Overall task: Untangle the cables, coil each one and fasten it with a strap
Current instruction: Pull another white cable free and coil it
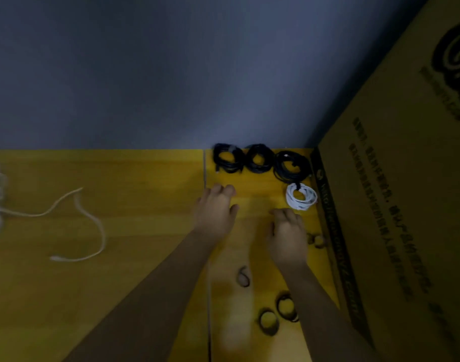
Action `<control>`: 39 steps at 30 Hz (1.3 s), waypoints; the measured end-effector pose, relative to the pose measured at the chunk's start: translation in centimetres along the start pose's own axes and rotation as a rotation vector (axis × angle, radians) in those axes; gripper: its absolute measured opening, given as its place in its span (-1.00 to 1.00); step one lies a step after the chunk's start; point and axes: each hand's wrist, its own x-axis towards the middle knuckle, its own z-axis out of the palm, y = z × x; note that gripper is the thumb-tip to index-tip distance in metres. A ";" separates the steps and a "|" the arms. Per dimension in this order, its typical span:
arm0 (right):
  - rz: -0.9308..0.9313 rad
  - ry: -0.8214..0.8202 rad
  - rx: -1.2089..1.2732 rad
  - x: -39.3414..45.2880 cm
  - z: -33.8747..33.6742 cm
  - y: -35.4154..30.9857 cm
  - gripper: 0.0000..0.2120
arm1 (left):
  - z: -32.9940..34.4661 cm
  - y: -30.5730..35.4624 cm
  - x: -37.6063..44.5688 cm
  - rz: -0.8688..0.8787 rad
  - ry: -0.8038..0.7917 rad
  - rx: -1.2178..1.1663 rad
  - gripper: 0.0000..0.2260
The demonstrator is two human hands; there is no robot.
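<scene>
Four coiled cables, three black (260,159) and one white coil (301,196), are lying far right; both the left hand (215,211) and right hand (287,235) are hovering empty, fingers relaxed. Next probably means fetching the loose white cable (74,220) at left.

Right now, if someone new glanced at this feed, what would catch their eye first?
Likely the row of three black cable coils at the yellow table's far edge, with a white cable coil just in front of the rightmost. Both hands hover empty near them, left hand and right hand. Far left, a loose white cable trails uncoiled, and a big cardboard box fills the right side.
</scene>
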 end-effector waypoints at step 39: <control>-0.337 -0.357 -0.502 -12.0 14.0 -35.8 -0.51 | -25.4 -40.2 -24.3 -0.347 -0.087 0.213 -0.63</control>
